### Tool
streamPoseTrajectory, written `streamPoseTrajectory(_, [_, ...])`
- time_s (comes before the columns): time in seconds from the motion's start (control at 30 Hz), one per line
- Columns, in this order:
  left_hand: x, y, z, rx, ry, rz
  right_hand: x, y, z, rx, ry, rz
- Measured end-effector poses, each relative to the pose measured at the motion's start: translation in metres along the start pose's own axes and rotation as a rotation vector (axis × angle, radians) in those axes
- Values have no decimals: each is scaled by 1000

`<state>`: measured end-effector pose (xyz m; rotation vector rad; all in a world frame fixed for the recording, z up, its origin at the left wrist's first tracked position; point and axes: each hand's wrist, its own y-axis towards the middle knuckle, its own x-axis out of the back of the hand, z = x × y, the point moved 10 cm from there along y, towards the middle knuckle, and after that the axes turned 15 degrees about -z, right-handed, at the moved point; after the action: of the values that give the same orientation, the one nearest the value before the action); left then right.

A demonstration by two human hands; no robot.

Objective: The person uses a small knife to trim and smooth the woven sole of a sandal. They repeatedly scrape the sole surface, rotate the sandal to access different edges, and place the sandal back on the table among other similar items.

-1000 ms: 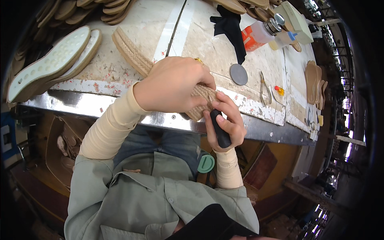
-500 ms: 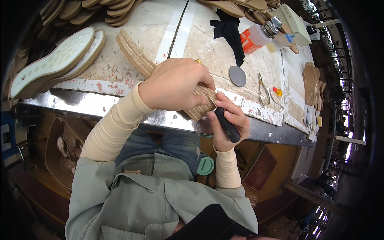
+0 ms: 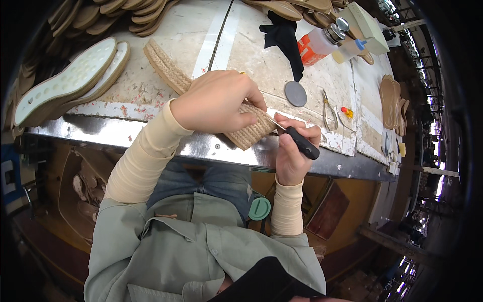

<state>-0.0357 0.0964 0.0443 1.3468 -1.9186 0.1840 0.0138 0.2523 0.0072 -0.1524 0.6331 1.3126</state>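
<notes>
A tan braided strip [image 3: 254,132], jute-like, lies over the table's front edge, its far part running up and left. My left hand [image 3: 219,100] is closed on it from above, fingers and thumb pressed around its middle. My right hand [image 3: 297,153] grips an awl-like tool [image 3: 303,144] with a black handle and a thin metal shaft. The shaft points up and left to the edge of the strip's near end. Whether its tip is in the braid or only beside it, I cannot tell.
White-topped shoe soles [image 3: 70,78] lean at the left; brown soles [image 3: 146,15] are piled behind. Further right lie a black cloth [image 3: 284,40], a grey disc [image 3: 295,94], pliers [image 3: 329,110] and a pump bottle [image 3: 317,46]. The table has a metal front edge [image 3: 100,132].
My right hand has moved a little right, and the tool's handle has swung from pointing down to pointing more to the right. More of its shaft shows. My left hand stays on the strip.
</notes>
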Motion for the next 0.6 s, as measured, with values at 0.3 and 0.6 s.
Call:
streamPoseTrajectory(0.3, [0, 3, 4, 74, -6, 6, -4, -2, 0, 60, -97, 12])
streamPoseTrajectory(0.6, [-2, 1, 6, 120, 2, 38, -11, 2, 6, 80, -184, 87])
